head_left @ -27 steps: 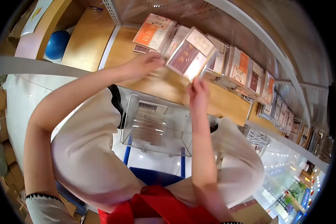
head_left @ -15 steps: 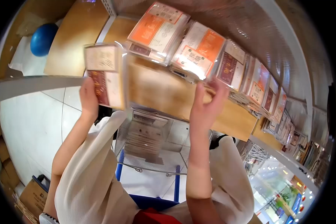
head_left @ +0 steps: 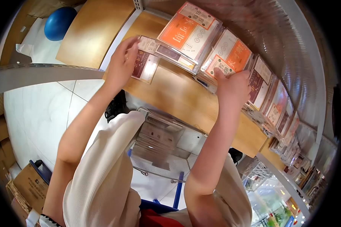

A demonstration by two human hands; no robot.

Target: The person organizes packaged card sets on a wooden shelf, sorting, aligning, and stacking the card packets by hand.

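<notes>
1. Observed at the left of the work: left hand, fingers loosely bent against the left edge of a flat, rectangular maroon-and-cream packet. Cannot tell whether pinching or merely touching.
2. Position of that packet: lying flat on a pale wooden shelf, just right of the left hand.
3. Observed farther right: right hand, thumb laid on the printed face of a flat orange-and-white packet in clear plastic, fingers bent over at its right side. Cannot tell how firmly held.
4. Noted between the hands, set farther back: stack of flat, plastic-wrapped orange-and-white packets, with maroon and cream showing beneath at the near edge.
5. Noted just right of the right hand: plastic-wrapped maroon-and-white packet, with further packets in a row beyond.
6. Noted below and between the hands: grey wire-mesh basket, containing a pile of thin, flat packs; print too small to read.
7. Noted beyond the left hand, to the left: smooth, round blue ball.
8. Noted well below the left hand: brown cardboard box.
</notes>
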